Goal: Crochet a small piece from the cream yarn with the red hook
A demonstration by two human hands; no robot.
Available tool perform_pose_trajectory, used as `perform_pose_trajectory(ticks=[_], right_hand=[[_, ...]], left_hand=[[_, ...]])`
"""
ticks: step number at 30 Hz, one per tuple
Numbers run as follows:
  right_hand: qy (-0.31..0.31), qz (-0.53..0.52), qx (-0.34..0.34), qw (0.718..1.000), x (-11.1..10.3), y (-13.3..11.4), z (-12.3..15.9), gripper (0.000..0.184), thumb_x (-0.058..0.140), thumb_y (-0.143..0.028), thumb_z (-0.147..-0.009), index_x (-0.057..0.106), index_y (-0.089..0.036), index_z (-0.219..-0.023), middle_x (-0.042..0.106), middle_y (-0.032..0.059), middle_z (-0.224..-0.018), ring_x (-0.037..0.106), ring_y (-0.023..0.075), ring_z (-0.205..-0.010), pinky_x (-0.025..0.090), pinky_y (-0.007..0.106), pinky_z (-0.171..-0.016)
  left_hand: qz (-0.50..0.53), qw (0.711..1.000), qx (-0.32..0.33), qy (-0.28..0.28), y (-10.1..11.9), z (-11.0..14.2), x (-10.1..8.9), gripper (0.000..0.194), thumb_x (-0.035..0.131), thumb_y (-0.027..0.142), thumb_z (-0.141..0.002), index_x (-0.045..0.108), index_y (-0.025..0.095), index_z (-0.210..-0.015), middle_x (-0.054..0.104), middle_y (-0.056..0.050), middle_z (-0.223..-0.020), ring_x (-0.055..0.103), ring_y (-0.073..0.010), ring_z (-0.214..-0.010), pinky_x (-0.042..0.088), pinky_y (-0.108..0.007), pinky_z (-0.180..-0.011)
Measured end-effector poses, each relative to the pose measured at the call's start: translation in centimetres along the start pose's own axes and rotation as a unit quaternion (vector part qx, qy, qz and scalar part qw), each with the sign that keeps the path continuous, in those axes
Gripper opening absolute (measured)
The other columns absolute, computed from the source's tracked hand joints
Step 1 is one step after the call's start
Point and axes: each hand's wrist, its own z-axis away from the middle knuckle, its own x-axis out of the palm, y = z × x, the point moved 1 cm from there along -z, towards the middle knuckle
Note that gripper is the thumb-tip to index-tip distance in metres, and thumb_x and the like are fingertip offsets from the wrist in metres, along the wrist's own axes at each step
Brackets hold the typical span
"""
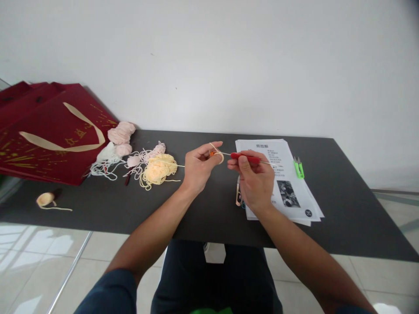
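My right hand (257,179) grips a crochet hook by its red handle (250,158), the metal tip pointing left at the work. Between the thumb and fingers of my left hand (199,168) is a small cream crochet piece (221,158), with a bit of orange (212,153) showing beside it. A strand of yarn loops over my left index finger. More yarn runs from behind that hand to a pale yellow yarn ball (160,169) on the table. Whether the hook tip is inside a stitch is too small to tell.
Printed sheets (288,192) lie under and beyond my right hand, with green thread snips (298,167) at their right edge. Pink yarn (121,132), white yarn (108,157) and a dark red gift bag (55,135) are at left. A small cream crochet piece (45,199) lies near the front edge.
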Motion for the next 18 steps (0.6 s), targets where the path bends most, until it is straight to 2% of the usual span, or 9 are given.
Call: perform_pose_trajectory(ticks=[4,7,9,12,16,18], right_hand=[[-0.009,0.132,-0.102,0.986,-0.1,-0.1,1.1,0.014,0.076,-0.026,-0.092,0.079,-0.026,-0.106,0.084,0.0035,-0.098,0.082,0.0181,-0.08,0.072,0.036,-0.079],[-0.053,0.2,-0.217,0.954,-0.5,0.1,1.6,0.026,0.076,-0.018,-0.091,0.081,-0.033,-0.112,0.084,0.0027,-0.113,0.082,0.0214,-0.094,0.071,0.043,-0.09],[-0.078,0.22,-0.249,0.94,-0.8,0.5,1.7,0.035,0.075,-0.015,-0.09,0.08,-0.037,-0.117,0.082,0.0012,-0.122,0.081,0.0233,-0.104,0.07,0.046,-0.096],[-0.09,0.203,-0.23,0.948,-0.9,0.9,1.6,0.034,0.076,-0.016,-0.09,0.08,-0.038,-0.116,0.081,0.0,-0.125,0.081,0.0238,-0.106,0.069,0.048,-0.099],[-0.072,0.085,-0.108,0.988,-0.5,1.1,0.7,0.021,0.076,-0.022,-0.092,0.081,-0.033,-0.108,0.084,0.0005,-0.113,0.083,0.0202,-0.091,0.072,0.042,-0.086],[-0.068,0.022,-0.05,0.996,-0.3,1.0,0.2,0.014,0.077,-0.025,-0.092,0.081,-0.03,-0.105,0.085,0.0007,-0.105,0.082,0.0178,-0.086,0.071,0.036,-0.08]], left_hand=[[0.043,0.999,-0.014,0.011,0.1,0.0,0.3,0.039,0.087,0.018,-0.069,0.082,0.022,-0.108,0.071,0.003,-0.076,0.06,-0.0075,-0.069,0.048,-0.025,-0.073],[0.094,0.995,-0.034,0.02,0.2,0.0,0.5,0.043,0.088,0.016,-0.068,0.08,0.021,-0.11,0.071,0.003,-0.077,0.062,-0.0075,-0.07,0.049,-0.025,-0.076],[0.125,0.99,-0.058,0.021,0.4,0.0,0.6,0.043,0.089,0.017,-0.067,0.079,0.019,-0.109,0.071,0.002,-0.079,0.062,-0.0083,-0.071,0.05,-0.026,-0.077],[0.161,0.983,-0.084,0.009,0.6,-0.1,0.6,0.039,0.089,0.019,-0.068,0.08,0.018,-0.105,0.071,-0.001,-0.081,0.062,-0.0095,-0.071,0.051,-0.027,-0.076],[0.183,0.98,-0.076,0.004,0.8,-0.2,0.4,0.035,0.085,0.017,-0.067,0.081,0.018,-0.101,0.07,0.0,-0.079,0.062,-0.0088,-0.072,0.05,-0.025,-0.075],[0.176,0.983,-0.061,0.004,0.8,-0.2,0.4,0.033,0.082,0.015,-0.068,0.082,0.019,-0.101,0.068,0.0,-0.076,0.059,-0.0078,-0.07,0.047,-0.024,-0.071]])
